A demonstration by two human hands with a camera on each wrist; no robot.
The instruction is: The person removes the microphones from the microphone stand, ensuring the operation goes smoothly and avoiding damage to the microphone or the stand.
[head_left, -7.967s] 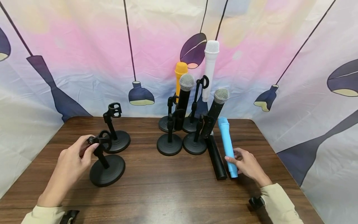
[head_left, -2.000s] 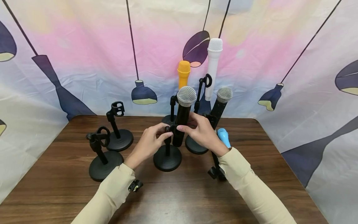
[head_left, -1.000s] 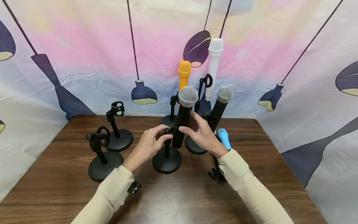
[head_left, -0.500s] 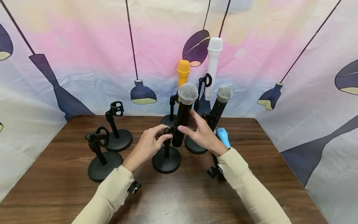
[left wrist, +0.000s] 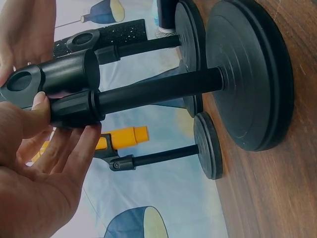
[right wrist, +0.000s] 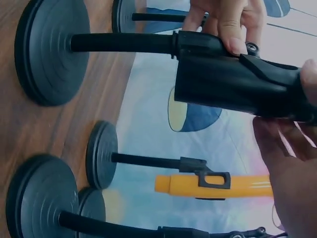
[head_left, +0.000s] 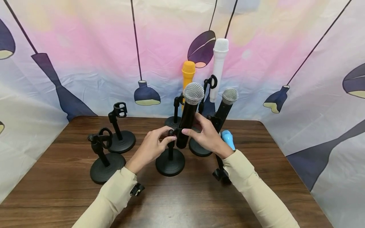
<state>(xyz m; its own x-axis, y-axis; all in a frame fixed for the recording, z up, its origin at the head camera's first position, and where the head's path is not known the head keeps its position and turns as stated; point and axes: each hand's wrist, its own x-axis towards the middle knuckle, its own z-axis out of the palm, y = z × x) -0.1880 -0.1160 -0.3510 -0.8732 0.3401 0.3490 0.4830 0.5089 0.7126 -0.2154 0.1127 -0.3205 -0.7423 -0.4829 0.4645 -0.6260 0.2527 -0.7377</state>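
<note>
My left hand (head_left: 149, 147) pinches the joint at the top of a black microphone stand (head_left: 170, 164), thumb in front and fingers behind. My right hand (head_left: 206, 136) grips a black microphone (head_left: 187, 115) with a silver mesh head, which sits in that stand's clip and leans slightly right. In the left wrist view the microphone's lower end (left wrist: 74, 72) lies alongside the stand's joint, above the round base. The right wrist view shows my right thumb and fingers (right wrist: 277, 148) on either side of the microphone body, by the clip.
Behind stand a yellow microphone (head_left: 188, 76), a white microphone (head_left: 218, 68) and a second black microphone (head_left: 223, 109) on stands. A blue microphone (head_left: 227, 138) lies partly hidden by my right forearm. Two bare stands (head_left: 106, 169) (head_left: 122, 142) are at left on the wooden table (head_left: 182, 202).
My left hand has left the front left stand and my right hand the blue microphone; both came to the middle stand, now nearer me. Lately the black microphone's head has risen slightly.
</note>
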